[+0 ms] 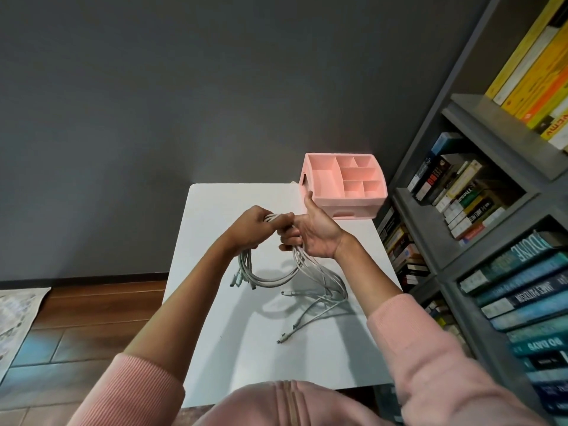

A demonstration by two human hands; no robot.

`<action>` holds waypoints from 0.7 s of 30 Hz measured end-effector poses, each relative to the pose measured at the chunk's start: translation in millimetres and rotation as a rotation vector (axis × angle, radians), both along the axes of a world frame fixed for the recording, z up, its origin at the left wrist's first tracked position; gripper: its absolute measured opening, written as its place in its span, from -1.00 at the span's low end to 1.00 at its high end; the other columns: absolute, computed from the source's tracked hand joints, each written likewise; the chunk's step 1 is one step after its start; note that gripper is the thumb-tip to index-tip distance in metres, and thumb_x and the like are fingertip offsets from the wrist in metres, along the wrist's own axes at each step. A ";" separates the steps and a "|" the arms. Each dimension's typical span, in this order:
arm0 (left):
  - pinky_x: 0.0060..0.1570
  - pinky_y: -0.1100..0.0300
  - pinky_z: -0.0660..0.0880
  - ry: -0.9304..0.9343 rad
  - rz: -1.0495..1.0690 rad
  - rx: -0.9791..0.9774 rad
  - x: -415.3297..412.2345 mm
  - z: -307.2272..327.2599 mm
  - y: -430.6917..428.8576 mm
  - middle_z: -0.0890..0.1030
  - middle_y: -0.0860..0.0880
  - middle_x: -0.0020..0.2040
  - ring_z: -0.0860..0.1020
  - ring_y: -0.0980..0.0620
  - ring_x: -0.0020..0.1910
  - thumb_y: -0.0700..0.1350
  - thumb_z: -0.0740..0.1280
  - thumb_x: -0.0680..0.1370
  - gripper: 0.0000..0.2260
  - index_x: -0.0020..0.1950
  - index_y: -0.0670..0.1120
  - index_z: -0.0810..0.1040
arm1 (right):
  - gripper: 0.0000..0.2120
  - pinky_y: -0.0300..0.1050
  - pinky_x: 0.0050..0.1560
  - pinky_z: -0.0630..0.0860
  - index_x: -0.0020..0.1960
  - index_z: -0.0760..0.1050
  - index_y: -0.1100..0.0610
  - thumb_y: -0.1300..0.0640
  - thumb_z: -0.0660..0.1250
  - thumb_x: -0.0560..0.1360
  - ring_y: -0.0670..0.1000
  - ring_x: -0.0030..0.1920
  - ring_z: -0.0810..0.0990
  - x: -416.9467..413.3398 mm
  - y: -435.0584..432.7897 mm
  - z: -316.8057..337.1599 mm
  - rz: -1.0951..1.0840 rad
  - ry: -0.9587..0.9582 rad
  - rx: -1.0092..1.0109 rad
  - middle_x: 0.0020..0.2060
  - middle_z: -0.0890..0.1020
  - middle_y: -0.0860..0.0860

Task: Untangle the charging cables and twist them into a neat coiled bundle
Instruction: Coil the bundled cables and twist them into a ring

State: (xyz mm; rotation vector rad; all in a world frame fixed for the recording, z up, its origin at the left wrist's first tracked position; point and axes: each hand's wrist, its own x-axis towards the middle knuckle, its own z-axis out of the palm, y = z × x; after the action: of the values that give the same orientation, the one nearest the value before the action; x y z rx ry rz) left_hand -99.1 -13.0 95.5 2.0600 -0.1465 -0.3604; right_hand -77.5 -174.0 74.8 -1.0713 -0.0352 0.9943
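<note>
A bunch of white charging cables [270,279] hangs in a loop above the white table [215,333]. My left hand [250,229] grips the top of the loop, fingers curled round the strands. Right beside it, my right hand [313,233] holds the same bunch, palm turned toward me, thumb up. Several loose cable ends [310,315] with plugs trail onto the table below my right wrist. Other plug ends [238,279] dangle at the loop's left side.
A pink plastic organizer [347,196] with several compartments stands at the table's far right corner. A grey bookshelf [479,216] full of books rises close on the right. Wooden floor and a rug [15,318] lie to the left.
</note>
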 end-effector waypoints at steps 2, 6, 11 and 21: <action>-0.54 0.28 0.14 -0.021 0.056 0.007 1.8 -1.3 -0.3 0.16 0.11 -0.58 0.13 0.12 -0.59 0.11 0.28 0.56 -0.58 -0.36 -0.16 0.49 | -0.20 -0.03 -0.06 0.36 0.06 0.46 0.18 -0.44 -0.24 0.49 0.00 -0.40 0.34 -1.9 -3.2 -7.3 -0.019 -0.008 0.002 -0.43 0.34 0.00; -0.56 0.29 0.19 -0.059 0.121 0.078 7.4 -1.5 0.4 0.20 0.08 -0.66 0.19 0.11 -0.59 0.11 0.27 0.56 -0.58 -0.27 -0.21 0.57 | -0.48 0.06 -0.02 0.40 0.01 0.44 0.18 -0.22 -0.08 0.59 0.12 -0.07 0.61 -8.8 -6.4 -13.4 0.025 -0.129 -0.104 -0.16 0.62 0.09; -0.63 0.35 0.23 -0.097 0.152 0.178 14.5 -2.9 -0.9 0.34 0.07 -0.61 0.29 0.10 -0.62 0.10 0.26 0.56 -0.60 -0.12 -0.21 0.67 | -0.61 0.02 -0.16 0.60 0.29 0.32 0.07 0.11 0.36 0.52 0.10 -0.02 0.63 -15.9 -4.4 -6.4 0.153 -0.324 -0.403 0.12 0.53 0.12; -0.47 0.17 0.19 -0.135 0.301 0.365 11.5 -12.4 -3.0 0.30 -0.05 -0.50 0.27 -0.04 -0.47 0.10 0.26 0.55 -0.51 -0.44 -0.17 0.24 | -0.80 -0.11 -0.23 0.47 -0.12 0.38 0.24 0.09 0.27 0.52 0.16 -0.17 0.64 -18.5 11.0 5.0 0.229 -0.690 -1.267 -0.17 0.63 0.17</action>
State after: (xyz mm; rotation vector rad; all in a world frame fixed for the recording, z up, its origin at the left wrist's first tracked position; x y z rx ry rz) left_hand -87.6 -16.0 83.2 2.4234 0.1596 -0.0625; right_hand -96.0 -163.0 79.8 -2.5915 -0.0968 0.7503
